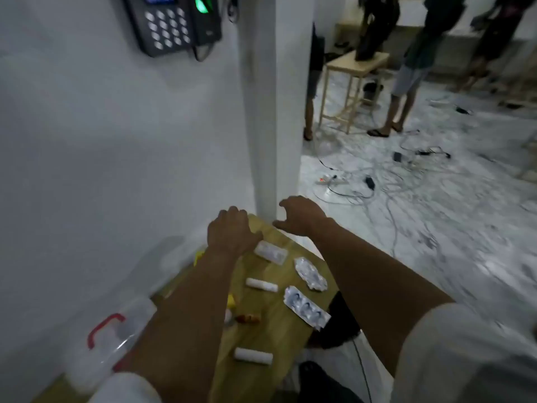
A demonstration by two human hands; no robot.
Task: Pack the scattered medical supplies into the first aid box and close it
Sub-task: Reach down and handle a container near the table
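Note:
On a small wooden table [273, 338] lie three silver blister packs [270, 251] [310, 273] [306, 310], two white gauze rolls [261, 284] [253, 356] and a small brown bottle [248, 318]. The clear first aid box [125, 324] with a red handle [103, 328] stands at the table's left, partly hidden by my left forearm. My left hand [232, 232] hovers palm down at the far end, beside the farthest blister pack. My right hand [299, 216] hangs over the table's far right corner with fingers spread and nothing in it.
A white wall and pillar [273, 112] stand right behind the table, with a black keypad device [174, 23] mounted high. To the right, cables and a power strip [328, 179] lie on the marble floor. Several people stand around a wooden stool [354, 82] further back.

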